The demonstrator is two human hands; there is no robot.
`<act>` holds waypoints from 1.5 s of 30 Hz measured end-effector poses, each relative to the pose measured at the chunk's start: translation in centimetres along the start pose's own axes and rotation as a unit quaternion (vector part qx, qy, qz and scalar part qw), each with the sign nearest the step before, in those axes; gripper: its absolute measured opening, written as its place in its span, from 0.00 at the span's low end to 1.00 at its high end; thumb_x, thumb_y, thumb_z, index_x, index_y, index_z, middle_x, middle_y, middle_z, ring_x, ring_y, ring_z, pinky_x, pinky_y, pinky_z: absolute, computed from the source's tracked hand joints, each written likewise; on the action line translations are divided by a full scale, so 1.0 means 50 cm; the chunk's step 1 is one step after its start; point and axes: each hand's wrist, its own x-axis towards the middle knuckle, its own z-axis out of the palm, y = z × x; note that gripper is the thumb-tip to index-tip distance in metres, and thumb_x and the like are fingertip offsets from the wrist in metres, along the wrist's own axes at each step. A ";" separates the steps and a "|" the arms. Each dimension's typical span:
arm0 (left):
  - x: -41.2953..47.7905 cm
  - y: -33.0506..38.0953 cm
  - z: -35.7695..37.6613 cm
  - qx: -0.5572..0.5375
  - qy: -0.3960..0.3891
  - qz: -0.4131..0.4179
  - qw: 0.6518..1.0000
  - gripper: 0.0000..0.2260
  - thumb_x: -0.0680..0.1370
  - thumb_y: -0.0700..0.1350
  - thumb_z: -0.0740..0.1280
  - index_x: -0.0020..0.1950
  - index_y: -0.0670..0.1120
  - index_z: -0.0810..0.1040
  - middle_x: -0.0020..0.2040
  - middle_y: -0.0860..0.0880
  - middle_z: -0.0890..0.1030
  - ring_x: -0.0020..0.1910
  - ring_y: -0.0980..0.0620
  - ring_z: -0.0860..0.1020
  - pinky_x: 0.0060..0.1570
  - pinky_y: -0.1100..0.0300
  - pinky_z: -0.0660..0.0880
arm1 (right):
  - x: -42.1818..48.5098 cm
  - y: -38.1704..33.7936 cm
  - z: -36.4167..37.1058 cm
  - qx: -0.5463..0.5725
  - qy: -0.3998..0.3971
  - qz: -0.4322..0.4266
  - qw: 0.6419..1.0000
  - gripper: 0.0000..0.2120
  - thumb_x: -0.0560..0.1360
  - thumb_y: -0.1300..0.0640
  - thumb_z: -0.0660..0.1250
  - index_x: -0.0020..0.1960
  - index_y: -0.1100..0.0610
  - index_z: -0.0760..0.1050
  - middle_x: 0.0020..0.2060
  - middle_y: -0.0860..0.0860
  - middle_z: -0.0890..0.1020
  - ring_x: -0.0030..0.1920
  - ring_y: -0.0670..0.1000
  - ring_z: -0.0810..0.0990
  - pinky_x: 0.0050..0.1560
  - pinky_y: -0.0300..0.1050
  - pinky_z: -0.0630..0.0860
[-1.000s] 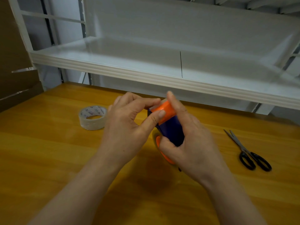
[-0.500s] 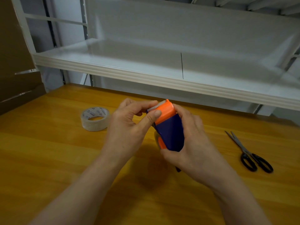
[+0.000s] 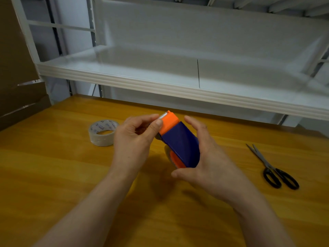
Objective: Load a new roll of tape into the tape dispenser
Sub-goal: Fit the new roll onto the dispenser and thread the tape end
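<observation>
A blue and orange tape dispenser [image 3: 179, 141] is held tilted above the wooden table [image 3: 53, 175], its orange cutter end pointing up and away. My right hand [image 3: 210, 164] cups its blue body from the right and below. My left hand [image 3: 137, 138] pinches at the orange cutter end with thumb and fingers. An orange hub and a bit of clear tape show at the dispenser's lower left. A roll of clear tape [image 3: 103, 132] lies flat on the table, left of my left hand.
Black-handled scissors [image 3: 272, 167] lie on the table to the right. A white metal shelf [image 3: 178, 90] overhangs the table's far edge. Brown cardboard [image 3: 16, 77] leans at the far left.
The dispenser has tilted so its blue side faces up more. My right fingers have opened off the orange end and now cup the body. The left hand stays pinched at the cutter.
</observation>
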 end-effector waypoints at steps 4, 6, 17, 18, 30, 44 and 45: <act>0.008 -0.021 -0.009 0.005 0.028 -0.041 0.999 0.09 0.77 0.49 0.70 0.56 0.51 0.82 0.50 0.53 0.83 0.51 0.60 0.81 0.40 0.74 0.76 | 0.011 0.023 -0.004 0.009 -0.005 0.028 1.000 0.49 0.66 0.50 0.82 0.72 0.32 0.52 0.66 0.40 0.72 0.62 0.47 0.76 0.56 0.42 0.79; 0.010 -0.028 -0.011 0.013 0.038 -0.050 0.998 0.10 0.77 0.50 0.70 0.57 0.52 0.82 0.50 0.55 0.83 0.53 0.58 0.81 0.41 0.75 0.75 | 0.016 0.033 -0.003 0.036 0.001 0.037 0.999 0.44 0.68 0.53 0.81 0.70 0.36 0.55 0.61 0.40 0.74 0.58 0.46 0.78 0.48 0.36 0.77; 0.020 -0.033 -0.022 0.055 0.074 -0.018 0.996 0.15 0.75 0.60 0.66 0.55 0.53 0.84 0.50 0.53 0.84 0.55 0.54 0.80 0.49 0.62 0.76 | 0.017 0.025 0.007 0.026 0.157 -0.024 0.987 0.38 0.68 0.50 0.80 0.69 0.39 0.60 0.57 0.36 0.75 0.53 0.41 0.77 0.38 0.28 0.73; 0.021 -0.035 -0.024 0.064 0.079 -0.014 0.995 0.14 0.77 0.58 0.66 0.54 0.52 0.84 0.49 0.54 0.85 0.54 0.54 0.80 0.49 0.61 0.76 | 0.016 0.023 0.006 0.001 0.178 -0.040 0.983 0.37 0.69 0.48 0.79 0.69 0.39 0.61 0.58 0.37 0.74 0.54 0.41 0.76 0.41 0.29 0.72; 0.028 -0.057 -0.030 0.233 -0.003 0.041 0.972 0.18 0.80 0.57 0.61 0.43 0.47 0.85 0.38 0.51 0.78 0.41 0.51 0.77 0.44 0.49 0.75 | 0.015 0.028 0.004 0.069 0.247 -0.083 0.963 0.24 0.74 0.51 0.74 0.67 0.45 0.72 0.58 0.43 0.79 0.58 0.46 0.79 0.54 0.47 0.82; 0.050 -0.061 -0.058 0.392 -0.080 0.066 0.914 0.14 0.80 0.55 0.62 0.45 0.51 0.85 0.46 0.53 0.75 0.53 0.51 0.70 0.58 0.50 0.57 | 0.021 0.025 0.030 0.028 0.248 -0.100 0.963 0.24 0.73 0.46 0.70 0.67 0.45 0.73 0.57 0.41 0.75 0.58 0.44 0.76 0.55 0.45 0.81; 0.051 -0.062 -0.059 0.393 -0.080 0.064 0.914 0.12 0.80 0.53 0.64 0.45 0.52 0.85 0.46 0.53 0.75 0.53 0.51 0.70 0.57 0.51 0.56 | 0.021 0.026 0.031 0.029 0.248 -0.100 0.963 0.24 0.73 0.47 0.71 0.67 0.45 0.73 0.57 0.41 0.75 0.58 0.44 0.76 0.55 0.45 0.81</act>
